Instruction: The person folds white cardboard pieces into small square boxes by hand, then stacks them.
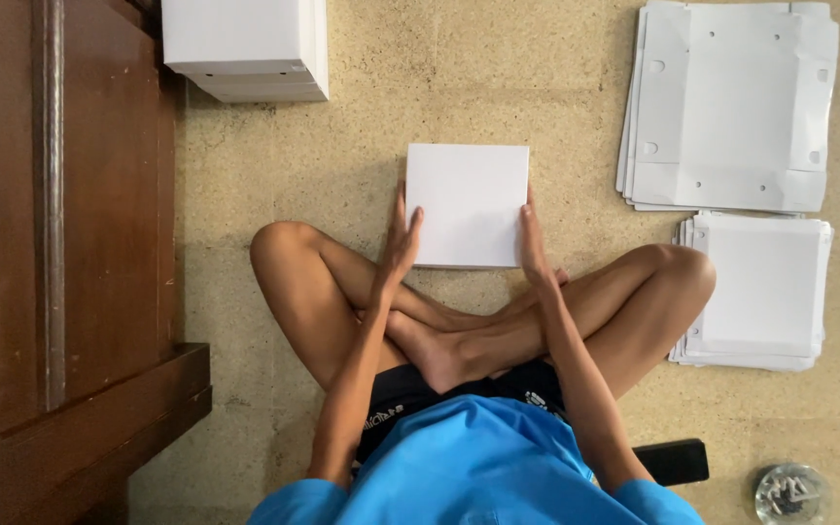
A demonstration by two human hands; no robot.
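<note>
Person is sitting cross-legged on the speckled floor (556,87), blue shirt nearest the camera, a black rectangular object (673,459) lying by the right hip and a round glass dish (791,492) sitting further right.

Both arms are reaching forward over the crossed legs. The left hand (399,245) is pressing flat against the left edge of a white box (467,204), fingers extended, not curled around anything. The right hand (534,238) is doing the same on the right edge, palm open and fingers straight. The box is resting on the floor just beyond the shins, squeezed lightly between the two palms.

Judgement: the step in hand looks like squaring up or closing a folded box; the sides are being pressed in. The next move would call for even pressure from both sides so the walls are not buckling, and a firmer grasp before any lifting.

The box is looking plain, clean, square-topped, edges crisp, lid face flat with no visible flap standing open.

Further out: a stack of flat die-cut white blanks (731,102) is lying at far right, a second stack of white sheets (760,292) nearer below it. A stack of finished white boxes (245,49) is sitting at far left beside dark wooden furniture (70,243).
</note>
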